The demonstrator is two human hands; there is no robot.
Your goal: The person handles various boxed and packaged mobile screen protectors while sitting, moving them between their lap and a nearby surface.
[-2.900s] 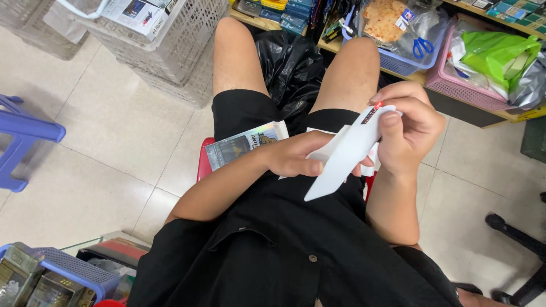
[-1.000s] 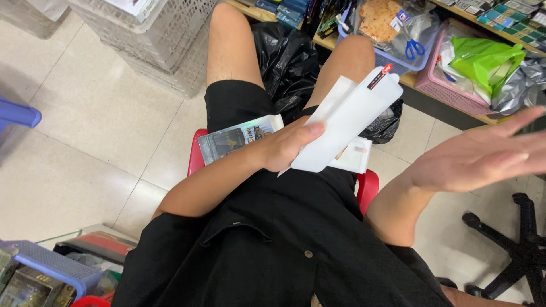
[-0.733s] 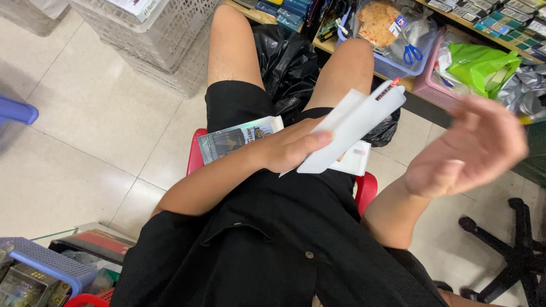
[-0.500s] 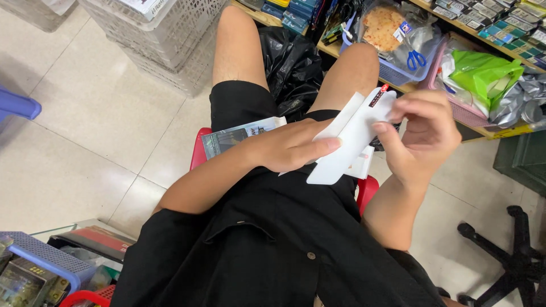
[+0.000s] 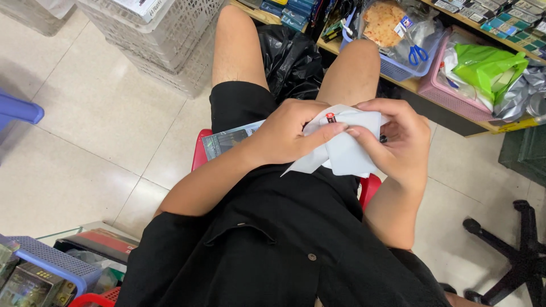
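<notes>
I sit on a red stool (image 5: 369, 189) and look down at my lap. Both hands meet over my thighs on a thin white rectangular sheet with a small red tab (image 5: 348, 152). My left hand (image 5: 287, 135) pinches its left edge by the red tab. My right hand (image 5: 398, 136) holds its right side, fingers curled over the top edge. A flat grey-green printed package (image 5: 227, 141) lies on my left thigh, partly under my left forearm.
White mesh baskets (image 5: 165, 40) stand at the far left on the tiled floor. A black plastic bag (image 5: 290, 57) lies between my knees. A low shelf holds a blue basket with scissors (image 5: 418, 54), a pink bin (image 5: 449, 85) and a green bag (image 5: 489, 65). A black chair base (image 5: 512, 256) is right.
My right hand, which was held out empty to the right, has come back and taken hold of the white sheet. The sheet now sits lower and closer to my lap.
</notes>
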